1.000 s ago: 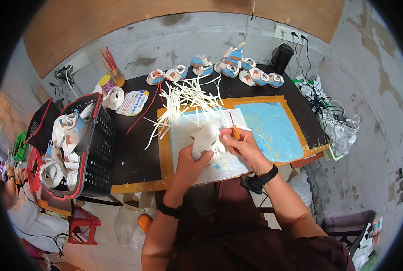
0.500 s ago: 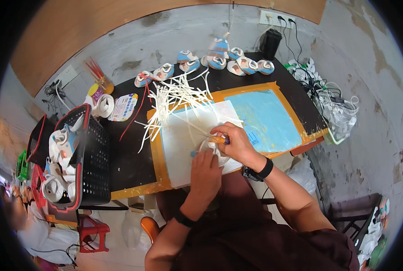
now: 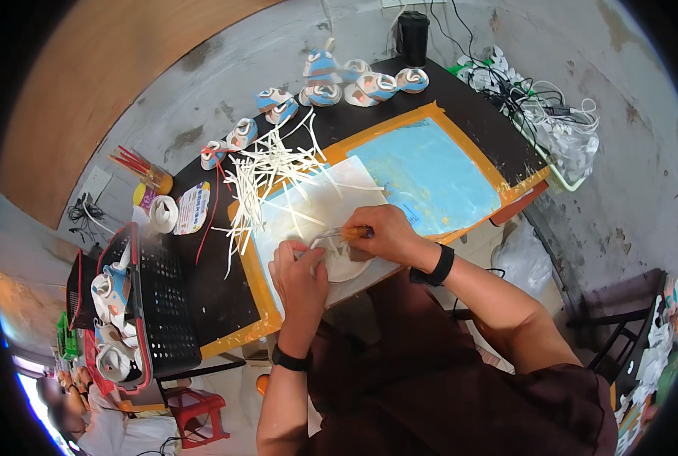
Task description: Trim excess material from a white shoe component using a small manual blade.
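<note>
Head view: at the white sheet's near edge is a pale piece, its left side pinched by the left hand; above the sheet, the right hand grips an orange-handled tool. White strips overlap the sheet's far edge.

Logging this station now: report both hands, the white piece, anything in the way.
Right hand gripping orange-handled tool. Left hand at edge of white piece, exact grip unclear. White strips heaped beyond, a few trailing close to the hands.
</note>
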Motion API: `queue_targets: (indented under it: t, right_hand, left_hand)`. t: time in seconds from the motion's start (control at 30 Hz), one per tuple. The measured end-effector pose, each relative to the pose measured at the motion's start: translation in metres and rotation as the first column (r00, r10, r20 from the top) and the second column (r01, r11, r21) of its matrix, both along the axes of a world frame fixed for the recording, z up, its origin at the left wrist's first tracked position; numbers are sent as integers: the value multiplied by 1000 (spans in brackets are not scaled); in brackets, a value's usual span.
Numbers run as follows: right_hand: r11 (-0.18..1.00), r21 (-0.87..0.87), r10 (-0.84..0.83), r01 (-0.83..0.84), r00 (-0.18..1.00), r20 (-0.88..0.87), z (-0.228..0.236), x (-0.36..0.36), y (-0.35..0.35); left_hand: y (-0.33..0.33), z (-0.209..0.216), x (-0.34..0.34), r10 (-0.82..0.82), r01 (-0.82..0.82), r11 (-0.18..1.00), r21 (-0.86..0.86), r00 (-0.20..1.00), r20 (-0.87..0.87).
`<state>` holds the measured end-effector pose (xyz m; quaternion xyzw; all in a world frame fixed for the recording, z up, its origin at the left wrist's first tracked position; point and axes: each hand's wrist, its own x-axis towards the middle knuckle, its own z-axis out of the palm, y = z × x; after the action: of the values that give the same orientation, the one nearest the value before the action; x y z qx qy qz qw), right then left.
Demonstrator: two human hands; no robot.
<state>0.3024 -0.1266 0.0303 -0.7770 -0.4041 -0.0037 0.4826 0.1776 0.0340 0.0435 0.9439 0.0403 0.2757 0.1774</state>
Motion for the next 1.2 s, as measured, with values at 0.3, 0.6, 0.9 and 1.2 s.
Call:
queue_targets:
  t: [0.3, 0.6, 0.9, 1.2]
  right_hand:
    - [1000, -5, 25, -26, 999, -42, -5, 2, 3]
    - [999, 13, 30, -29, 995, -98, -10, 5, 3]
    - [999, 34, 33, -30, 994, -105, -14, 7, 2]
    - [986, 145, 105, -78, 976, -190, -15, 13, 0]
  left_hand:
    - [-14, 5, 26, 5, -5, 994, 110, 1000, -3]
    - [-8, -10, 34, -4, 6, 999, -40, 998, 58]
    - [-5, -19, 32, 90, -55, 963, -265, 988, 124]
    - [7, -14, 28, -13, 42, 937, -347, 996, 85]
